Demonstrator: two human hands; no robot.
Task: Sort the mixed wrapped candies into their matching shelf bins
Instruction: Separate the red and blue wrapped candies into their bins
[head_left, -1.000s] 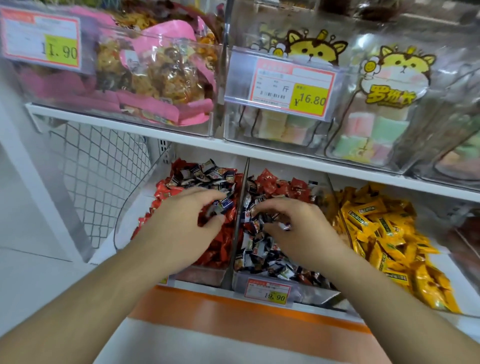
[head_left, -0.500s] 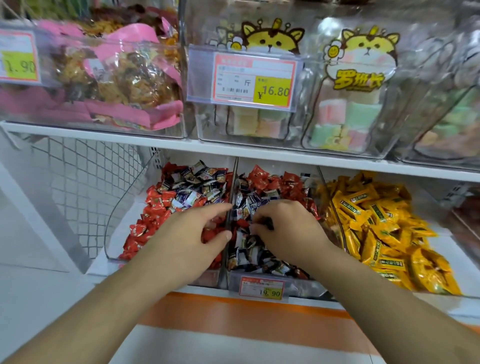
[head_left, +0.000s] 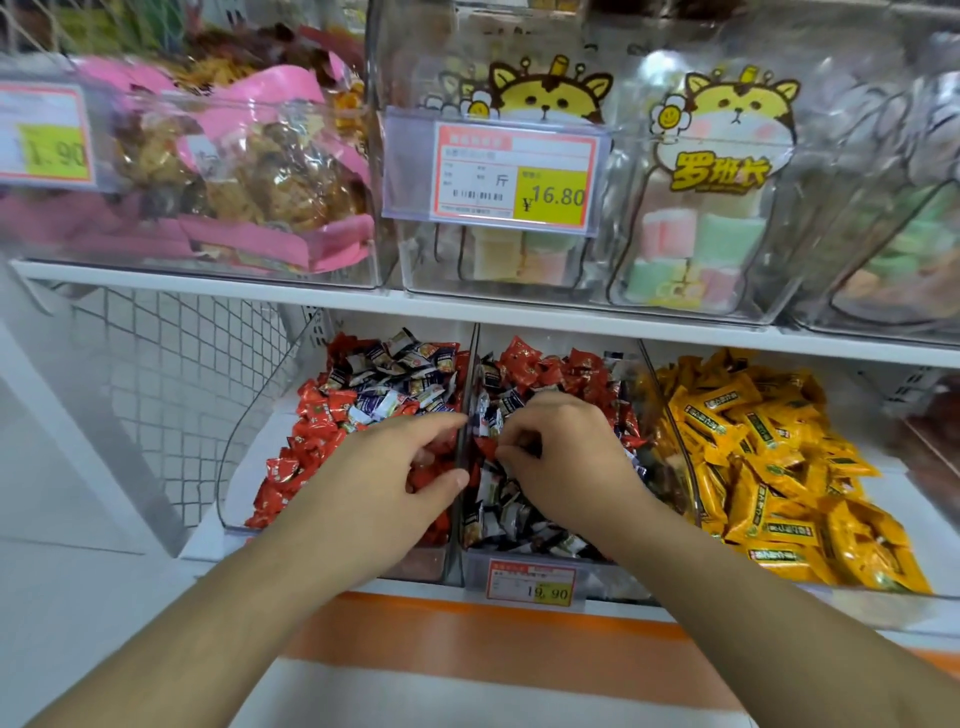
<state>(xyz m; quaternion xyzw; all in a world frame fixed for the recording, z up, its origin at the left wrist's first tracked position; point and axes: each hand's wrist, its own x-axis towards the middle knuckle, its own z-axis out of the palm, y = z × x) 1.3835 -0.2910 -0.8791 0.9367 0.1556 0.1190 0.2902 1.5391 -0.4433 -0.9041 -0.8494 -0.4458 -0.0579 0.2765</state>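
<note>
Three clear bins stand side by side on the lower shelf. The left bin (head_left: 244, 441) holds red candies (head_left: 306, 431) with dark-and-white candies (head_left: 395, 374) mixed in at the back. In the middle bin (head_left: 613, 577) dark-and-white candies (head_left: 514, 519) lie in front and red candies (head_left: 550, 364) behind. Yellow candies (head_left: 769, 467) fill the right bin. My left hand (head_left: 395, 478) rests on the red pile, its fingers stretched toward the clear divider (head_left: 470, 374). My right hand (head_left: 566, 457) has its fingers curled into the dark-and-white pile just right of that divider.
The upper shelf carries clear bins: pink snack bags (head_left: 249, 197) at left, pastel marshmallows (head_left: 691, 244) at right, with a 16.80 price tag (head_left: 493, 171). A 19.90 tag (head_left: 532, 582) hangs under the middle bin. Wire mesh (head_left: 156, 374) stands at far left.
Both hands have drawn closer to the divider between the left and middle bins. The right hand's fingers have curled tighter into the dark-and-white pile. The view has shifted left.
</note>
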